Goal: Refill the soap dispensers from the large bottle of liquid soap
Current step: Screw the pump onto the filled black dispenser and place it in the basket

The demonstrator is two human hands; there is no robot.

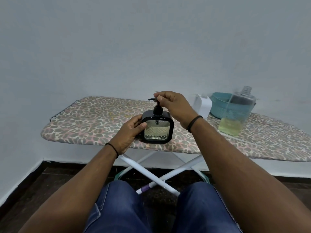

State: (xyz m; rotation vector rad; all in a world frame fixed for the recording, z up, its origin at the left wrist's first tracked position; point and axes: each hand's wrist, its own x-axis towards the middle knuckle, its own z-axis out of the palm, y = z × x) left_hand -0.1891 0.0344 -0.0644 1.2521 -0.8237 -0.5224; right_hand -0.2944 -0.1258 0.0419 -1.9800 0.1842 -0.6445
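A square black-framed soap dispenser (158,130) with patterned glass stands near the front edge of the ironing board (87,121); yellowish liquid shows inside it. My left hand (130,133) grips its left side. My right hand (171,105) pinches the black pump head (152,99) at the top. The large clear bottle (235,111) of liquid soap stands to the right, uncapped, with yellow soap filling its lower part.
A teal plastic basket (218,105) sits behind the large bottle at the back right. A white object (202,105) stands beside it. The board's white crossed legs (151,175) are below, above my knees. A wall runs close behind the board.
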